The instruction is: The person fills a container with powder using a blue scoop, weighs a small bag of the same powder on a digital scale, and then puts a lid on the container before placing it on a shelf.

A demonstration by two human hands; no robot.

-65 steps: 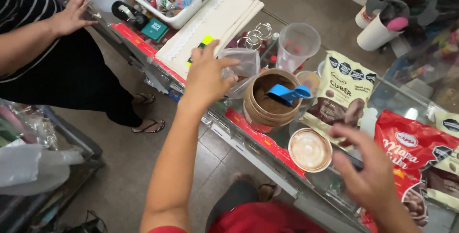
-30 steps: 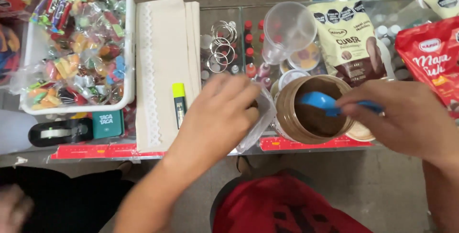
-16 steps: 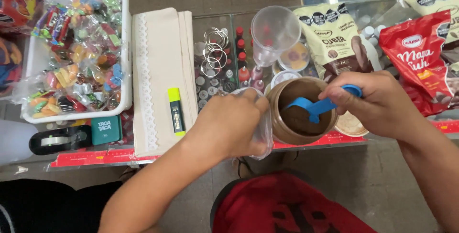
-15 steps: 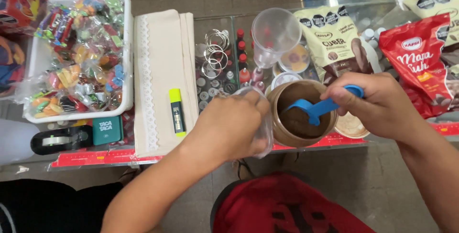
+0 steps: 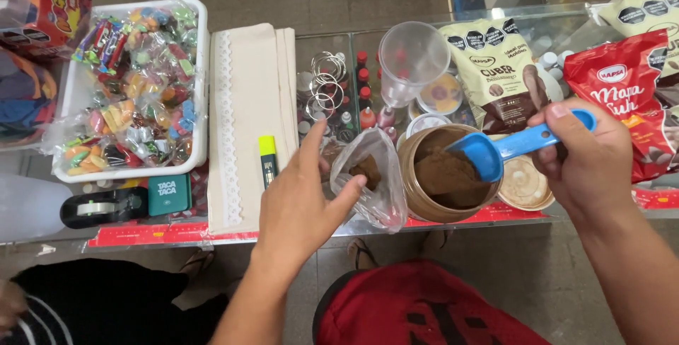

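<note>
Right hand (image 5: 587,157) grips a blue scoop (image 5: 506,149) dipped into a brown jar of powder (image 5: 445,175). Left hand (image 5: 300,203) pinches open a clear plastic bag (image 5: 371,175) just beside the jar, on the glass bench (image 5: 332,55).

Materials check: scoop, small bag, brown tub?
Scoop: blue plastic, likely rigid; smooth moulded look with a slight sheen. Bag: thin clear plastic film; wrinkled, see-through, brown powder visible inside. Tub: brown, glossy rim, probably plastic; cannot rule out coated card.
</note>
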